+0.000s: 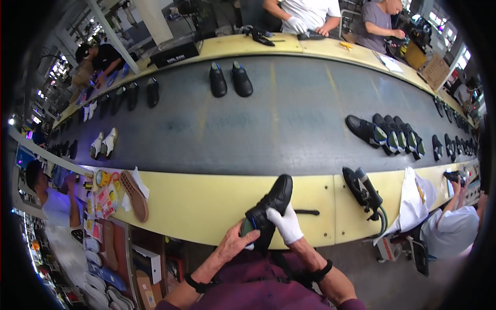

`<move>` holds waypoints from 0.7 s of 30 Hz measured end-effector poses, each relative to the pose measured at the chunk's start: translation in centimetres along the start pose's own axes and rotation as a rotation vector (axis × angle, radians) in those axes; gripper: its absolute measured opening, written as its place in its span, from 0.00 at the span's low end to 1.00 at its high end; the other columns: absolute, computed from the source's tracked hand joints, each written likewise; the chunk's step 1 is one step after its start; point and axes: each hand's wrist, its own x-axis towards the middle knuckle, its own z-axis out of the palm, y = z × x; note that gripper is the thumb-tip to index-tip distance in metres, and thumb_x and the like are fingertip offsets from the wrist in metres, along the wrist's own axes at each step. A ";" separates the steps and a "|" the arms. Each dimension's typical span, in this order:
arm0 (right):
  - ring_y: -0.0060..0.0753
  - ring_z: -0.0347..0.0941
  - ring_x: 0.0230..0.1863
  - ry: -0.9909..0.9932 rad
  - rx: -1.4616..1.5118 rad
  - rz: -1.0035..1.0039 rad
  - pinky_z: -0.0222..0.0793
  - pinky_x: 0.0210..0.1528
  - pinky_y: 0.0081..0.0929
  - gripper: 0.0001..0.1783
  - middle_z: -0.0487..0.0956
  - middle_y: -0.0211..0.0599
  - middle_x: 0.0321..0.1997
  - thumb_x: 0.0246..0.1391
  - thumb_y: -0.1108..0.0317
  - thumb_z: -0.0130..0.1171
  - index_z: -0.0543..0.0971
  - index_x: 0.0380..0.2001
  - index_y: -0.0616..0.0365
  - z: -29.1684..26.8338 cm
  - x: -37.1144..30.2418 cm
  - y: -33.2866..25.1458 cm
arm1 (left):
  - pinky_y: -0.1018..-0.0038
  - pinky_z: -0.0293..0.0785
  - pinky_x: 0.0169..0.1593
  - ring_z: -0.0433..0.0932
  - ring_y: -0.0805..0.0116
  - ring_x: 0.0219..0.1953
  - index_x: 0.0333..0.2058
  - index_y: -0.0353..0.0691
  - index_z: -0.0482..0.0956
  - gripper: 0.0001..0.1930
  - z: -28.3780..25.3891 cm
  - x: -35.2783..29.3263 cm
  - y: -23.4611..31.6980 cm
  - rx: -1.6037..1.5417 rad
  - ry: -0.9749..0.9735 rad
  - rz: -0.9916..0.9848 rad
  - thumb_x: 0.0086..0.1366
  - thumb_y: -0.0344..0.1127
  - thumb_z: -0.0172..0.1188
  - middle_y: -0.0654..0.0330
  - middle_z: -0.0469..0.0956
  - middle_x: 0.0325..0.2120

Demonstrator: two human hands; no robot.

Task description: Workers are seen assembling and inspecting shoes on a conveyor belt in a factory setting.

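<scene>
A black leather shoe (279, 196) is held in front of my body at the near edge of the cream tabletop, its toe pointing away from me and slightly right. My left hand (238, 244), bare, grips the shoe near its opening, where green and blue lining shows. My right hand (285, 225) wears a white glove and is closed round the shoe's right side, thumb on the upper. Some fingers of both hands are hidden. Just right of the gloved hand lies a thin black tool (307, 212); I cannot make out its kind.
Beyond the tabletop runs a grey conveyor belt (248, 150) carrying a black pair (241, 80), white shoes (109, 142) and a row of black shoes (364, 129). A black hand tool with a hose (364, 191) and brown soles (134, 196) flank me. Co-workers (310, 18) stand across.
</scene>
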 end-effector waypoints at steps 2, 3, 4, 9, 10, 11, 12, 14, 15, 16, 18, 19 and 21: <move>0.32 0.78 0.55 -0.061 -0.043 0.058 0.77 0.60 0.32 0.31 0.81 0.39 0.56 0.63 0.67 0.67 0.70 0.65 0.64 -1.3 0.2 0.4 | 0.68 0.81 0.56 0.82 0.69 0.49 0.63 0.34 0.76 0.33 -0.4 1.4 -2.1 -0.122 -0.027 0.076 0.69 0.50 0.73 0.58 0.80 0.51; 0.32 0.78 0.57 -0.082 -0.135 0.160 0.76 0.62 0.34 0.35 0.80 0.41 0.58 0.65 0.63 0.68 0.68 0.69 0.66 -2.6 0.5 1.3 | 0.68 0.81 0.56 0.82 0.69 0.49 0.63 0.34 0.76 0.33 -0.9 1.7 -2.8 -0.110 -0.050 0.093 0.69 0.50 0.73 0.58 0.80 0.51; 0.35 0.78 0.61 -0.132 -0.100 0.210 0.75 0.64 0.35 0.43 0.80 0.46 0.62 0.66 0.59 0.69 0.63 0.75 0.66 -3.2 0.6 1.4 | 0.67 0.80 0.59 0.82 0.69 0.50 0.62 0.35 0.77 0.29 -1.6 2.2 -2.8 -0.367 0.034 -0.007 0.70 0.46 0.72 0.58 0.81 0.52; 0.41 0.76 0.69 -0.142 -0.229 0.212 0.70 0.72 0.33 0.40 0.77 0.53 0.70 0.67 0.57 0.68 0.68 0.73 0.69 -6.0 0.1 4.3 | 0.64 0.84 0.56 0.87 0.66 0.49 0.56 0.36 0.82 0.22 -10.6 7.6 -0.1 -0.609 0.245 -0.074 0.72 0.47 0.69 0.58 0.86 0.48; 0.37 0.77 0.67 -0.143 -0.155 0.273 0.73 0.70 0.33 0.37 0.77 0.49 0.71 0.68 0.64 0.66 0.66 0.74 0.70 -6.4 -0.3 3.0 | 0.62 0.88 0.47 0.88 0.65 0.47 0.62 0.37 0.76 0.27 -15.1 10.3 -1.2 -0.489 0.264 -0.050 0.74 0.50 0.66 0.56 0.85 0.52; 0.37 0.77 0.67 -0.126 -0.152 0.288 0.73 0.69 0.33 0.36 0.78 0.48 0.70 0.69 0.64 0.65 0.67 0.73 0.70 -7.0 -0.6 1.8 | 0.62 0.87 0.36 0.88 0.64 0.41 0.59 0.37 0.78 0.29 -18.5 12.7 -0.7 -0.267 0.302 -0.024 0.71 0.54 0.69 0.57 0.85 0.48; 0.37 0.78 0.66 -0.095 -0.146 0.306 0.74 0.69 0.33 0.34 0.79 0.47 0.69 0.69 0.64 0.65 0.68 0.72 0.70 -7.9 -1.1 0.8 | 0.64 0.85 0.32 0.86 0.65 0.44 0.57 0.33 0.79 0.31 -18.9 14.6 1.7 -0.083 0.477 -0.024 0.68 0.54 0.71 0.58 0.85 0.44; 0.36 0.78 0.65 -0.076 -0.182 0.279 0.74 0.69 0.33 0.32 0.80 0.47 0.67 0.70 0.65 0.64 0.70 0.71 0.69 -9.3 -1.3 -0.9 | 0.65 0.84 0.37 0.84 0.61 0.47 0.71 0.36 0.68 0.40 -24.3 18.0 1.5 0.178 0.443 0.014 0.69 0.54 0.68 0.52 0.80 0.56; 0.35 0.79 0.65 -0.079 -0.218 0.263 0.74 0.69 0.32 0.30 0.81 0.46 0.66 0.70 0.65 0.63 0.72 0.70 0.68 -10.0 -1.3 -1.7 | 0.61 0.82 0.50 0.81 0.60 0.56 0.75 0.39 0.64 0.40 -24.7 19.3 1.3 0.263 0.513 0.034 0.71 0.52 0.66 0.50 0.76 0.62; 0.35 0.79 0.65 -0.068 -0.221 0.254 0.74 0.69 0.32 0.30 0.81 0.46 0.66 0.70 0.65 0.63 0.72 0.70 0.68 -10.5 -1.1 -3.0 | 0.58 0.74 0.64 0.75 0.54 0.65 0.77 0.38 0.61 0.41 -27.1 20.4 -1.0 0.215 0.503 0.041 0.72 0.48 0.65 0.47 0.73 0.67; 0.34 0.82 0.62 -0.026 -0.373 0.114 0.76 0.66 0.31 0.26 0.86 0.45 0.60 0.69 0.62 0.65 0.78 0.64 0.65 -12.3 -0.1 -6.2 | 0.62 0.63 0.73 0.70 0.44 0.71 0.78 0.34 0.54 0.44 -28.4 23.0 -5.5 0.557 0.660 0.196 0.70 0.40 0.66 0.38 0.69 0.70; 0.32 0.83 0.60 0.053 -0.397 0.064 0.77 0.64 0.31 0.24 0.87 0.42 0.58 0.69 0.61 0.64 0.81 0.63 0.61 -14.2 0.4 -8.0 | 0.62 0.61 0.74 0.69 0.42 0.71 0.77 0.31 0.53 0.43 -24.2 22.6 -3.3 0.581 0.598 0.204 0.69 0.36 0.65 0.36 0.67 0.70; 0.30 0.80 0.61 0.083 -0.646 -0.087 0.74 0.67 0.30 0.19 0.86 0.40 0.57 0.69 0.64 0.64 0.83 0.59 0.59 -17.4 3.5 -12.6 | 0.57 0.58 0.76 0.64 0.39 0.74 0.78 0.32 0.52 0.42 -22.5 19.9 -6.9 0.749 0.750 0.316 0.70 0.32 0.62 0.37 0.64 0.73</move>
